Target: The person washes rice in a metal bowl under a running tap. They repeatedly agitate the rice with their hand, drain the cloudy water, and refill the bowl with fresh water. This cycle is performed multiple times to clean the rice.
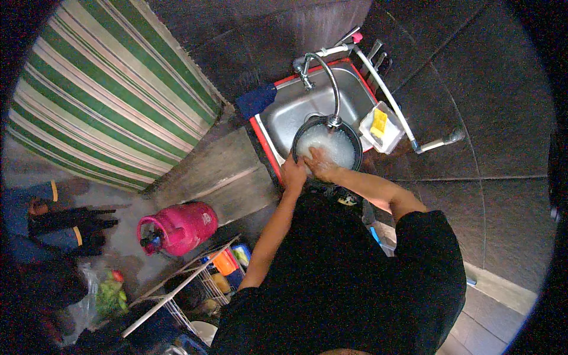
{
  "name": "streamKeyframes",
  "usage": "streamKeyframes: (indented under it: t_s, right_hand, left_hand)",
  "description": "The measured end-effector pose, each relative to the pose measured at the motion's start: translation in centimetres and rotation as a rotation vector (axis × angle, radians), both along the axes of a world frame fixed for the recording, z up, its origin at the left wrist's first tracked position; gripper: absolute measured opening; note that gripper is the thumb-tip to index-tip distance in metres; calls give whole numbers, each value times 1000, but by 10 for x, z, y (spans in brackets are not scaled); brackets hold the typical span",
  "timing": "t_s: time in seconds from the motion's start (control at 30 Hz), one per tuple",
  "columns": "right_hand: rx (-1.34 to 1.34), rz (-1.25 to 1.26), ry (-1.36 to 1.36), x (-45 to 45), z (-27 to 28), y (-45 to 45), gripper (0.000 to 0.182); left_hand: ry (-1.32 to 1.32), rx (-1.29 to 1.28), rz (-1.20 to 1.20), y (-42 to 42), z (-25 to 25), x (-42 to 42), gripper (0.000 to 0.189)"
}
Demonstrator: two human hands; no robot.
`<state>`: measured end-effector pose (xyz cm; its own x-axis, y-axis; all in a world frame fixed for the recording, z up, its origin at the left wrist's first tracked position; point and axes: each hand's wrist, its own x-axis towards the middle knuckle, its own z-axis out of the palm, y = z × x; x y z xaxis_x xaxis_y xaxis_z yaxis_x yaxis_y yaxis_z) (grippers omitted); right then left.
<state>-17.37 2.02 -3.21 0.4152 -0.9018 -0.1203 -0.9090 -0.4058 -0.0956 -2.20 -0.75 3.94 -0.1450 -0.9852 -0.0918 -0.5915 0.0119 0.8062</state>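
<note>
A round dark pot (358, 148) sits at the near side of the stainless steel sink (284, 122), holding cloudy, whitish water (335, 144). At its near left rim, my left hand (293, 172) grips the edge. My right hand (321, 164) is inside the pot, its fingers partly under the water; whatever they touch is hidden. From the tap (305, 75) a flexible metal spout (333, 84) curves over, its head just above the far side of the pot. Right of the pot, a clear plastic container (392, 141) holds a yellow sponge (378, 123).
White pipe (386, 86) runs along the sink's right side. Blue cloth (258, 101) hangs over its left corner. A striped curtain (120, 93), a pink gas cylinder (191, 227), a wire rack (213, 282) and a bag of vegetables (111, 293) are leftward. Another person's hand (38, 207) shows far left.
</note>
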Motion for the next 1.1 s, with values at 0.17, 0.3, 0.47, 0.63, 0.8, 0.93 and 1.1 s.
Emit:
streamKeyframes:
  t_s: [0.17, 0.3, 0.47, 0.63, 0.8, 0.93, 1.1]
  right_hand:
    - [8, -129, -176, 10, 12, -12, 54]
    - [113, -300, -399, -15, -27, -28, 43]
    - [370, -189, 76, -10, 25, -57, 34]
    - [-331, -91, 306, -72, -101, -53, 25]
    - [-57, -318, -91, -86, -113, -46, 23]
    - [118, -432, -88, -44, -13, -38, 25]
    - [308, -419, -58, -21, 65, -33, 35]
  left_hand:
    - [10, -11, 33, 0, -30, 12, 40]
    - [7, -58, 7, 2, -20, 4, 47]
    - [28, -20, 73, 3, -33, 6, 55]
    - [101, -32, 12, -1, -27, -4, 57]
    - [112, 2, 34, -2, -31, -2, 55]
    - [-50, 57, 56, 3, -27, 7, 53]
    - [-89, 37, 41, 1, -22, 1, 48]
